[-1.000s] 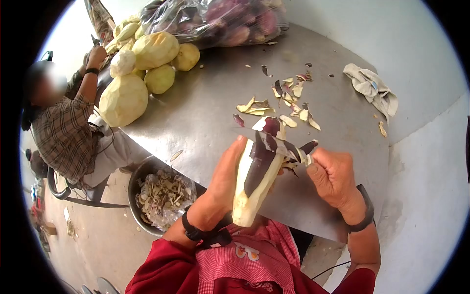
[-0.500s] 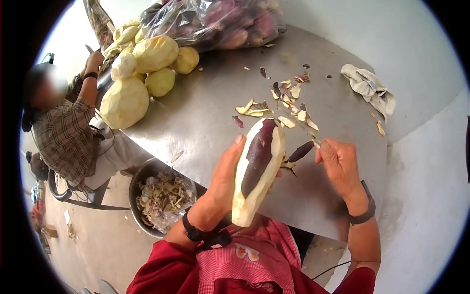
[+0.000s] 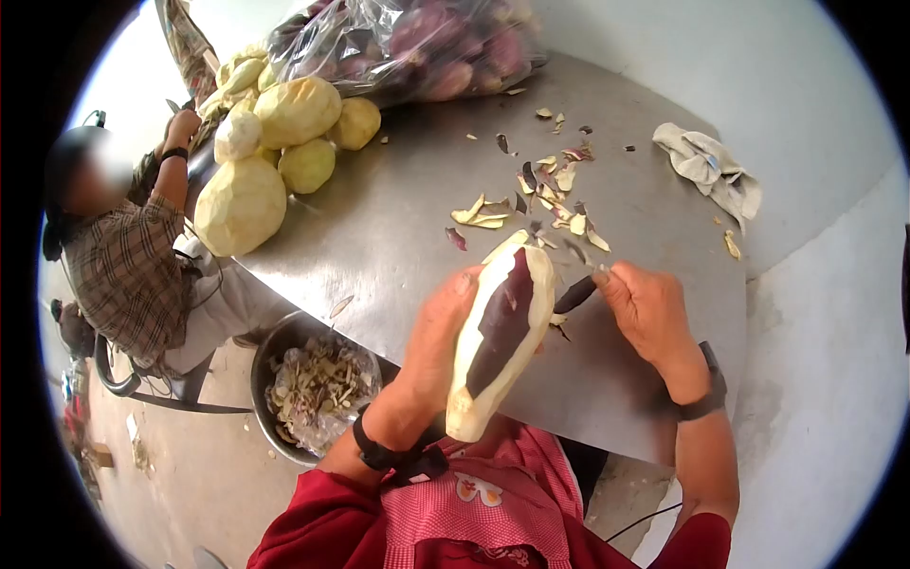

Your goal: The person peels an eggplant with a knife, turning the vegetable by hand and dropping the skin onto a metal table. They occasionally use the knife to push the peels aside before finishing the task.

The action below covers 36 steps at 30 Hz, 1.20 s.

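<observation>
My left hand [image 3: 438, 327] is wrapped around a large, partly peeled eggplant [image 3: 504, 332], tilted with its narrow end toward me. A wide strip of dark purple skin runs down its upper side between pale peeled bands. My right hand [image 3: 654, 308] is closed just right of the eggplant, thumb against fingers, on a thin, blurred blade-like tool [image 3: 576, 251] pointing toward the eggplant's far end. Most of the tool is hidden in my fingers. Between hand and eggplant shows a dark strip of peel [image 3: 573, 295]. Loose peelings [image 3: 566, 178] lie scattered beyond on the metal table [image 3: 379, 228].
Peeled eggplants [image 3: 242, 207] are piled at the table's left edge, beside a clear plastic bag [image 3: 408, 47] of purple ones. A cloth [image 3: 711, 171] lies at right near the wall. Below left stands a metal basin [image 3: 265, 417] of peelings. Another person [image 3: 123, 256] sits at left.
My right hand has moved left, closer to the eggplant. A blurred scrap in the air over the far table is gone, and small peel pieces now lie near there.
</observation>
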### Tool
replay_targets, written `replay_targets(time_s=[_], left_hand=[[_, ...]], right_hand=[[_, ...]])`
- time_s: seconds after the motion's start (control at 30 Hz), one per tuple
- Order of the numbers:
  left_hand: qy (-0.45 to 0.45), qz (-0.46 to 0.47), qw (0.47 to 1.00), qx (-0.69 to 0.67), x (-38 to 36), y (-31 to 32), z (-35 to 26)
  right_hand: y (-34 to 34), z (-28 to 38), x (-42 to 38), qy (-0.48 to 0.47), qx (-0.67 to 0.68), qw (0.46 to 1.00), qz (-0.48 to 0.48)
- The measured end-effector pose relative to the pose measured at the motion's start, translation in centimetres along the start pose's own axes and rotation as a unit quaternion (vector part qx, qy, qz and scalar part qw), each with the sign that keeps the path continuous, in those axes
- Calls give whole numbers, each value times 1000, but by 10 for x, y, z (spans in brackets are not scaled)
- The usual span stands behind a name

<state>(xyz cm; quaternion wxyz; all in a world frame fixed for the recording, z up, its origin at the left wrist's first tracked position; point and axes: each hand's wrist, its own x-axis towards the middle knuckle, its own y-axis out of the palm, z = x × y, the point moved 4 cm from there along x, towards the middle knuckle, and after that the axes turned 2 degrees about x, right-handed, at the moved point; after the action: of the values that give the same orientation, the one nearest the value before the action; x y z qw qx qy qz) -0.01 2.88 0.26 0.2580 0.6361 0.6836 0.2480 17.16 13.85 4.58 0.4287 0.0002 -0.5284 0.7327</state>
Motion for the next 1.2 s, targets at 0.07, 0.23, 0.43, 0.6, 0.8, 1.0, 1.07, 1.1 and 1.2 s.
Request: replay_targets(time_s=[0.07, 0.23, 0.43, 0.6, 0.8, 1.0, 1.07, 1.1, 1.2], left_hand=[[-28, 40, 999, 8, 2, -8, 4], [-20, 38, 997, -71, 5, -7, 1], [-19, 61, 982, -177, 9, -8, 2], [-20, 73, 983, -166, 6, -3, 2], [-17, 41, 988, -148, 9, -2, -2], [-12, -63, 983, -172, 13, 0, -7], [-16, -95, 979, -179, 11, -5, -6], [-8, -10, 984, -179, 11, -3, -8], [33, -54, 989, -132, 15, -5, -12]], right_hand=[[-1, -7, 0, 31, -26, 999, -9], [-5, 2, -3, 43, 112, 993, -24], [4, 32, -8, -49, 98, 994, -1], [16, 15, -8, -34, 42, 998, -37], [7, 4, -4, 38, 89, 994, -59], [11, 19, -9, -9, 112, 993, -36], [13, 22, -10, -27, 110, 993, -35], [13, 23, -10, -40, 102, 993, -34], [13, 26, -9, -50, 94, 994, -30]])
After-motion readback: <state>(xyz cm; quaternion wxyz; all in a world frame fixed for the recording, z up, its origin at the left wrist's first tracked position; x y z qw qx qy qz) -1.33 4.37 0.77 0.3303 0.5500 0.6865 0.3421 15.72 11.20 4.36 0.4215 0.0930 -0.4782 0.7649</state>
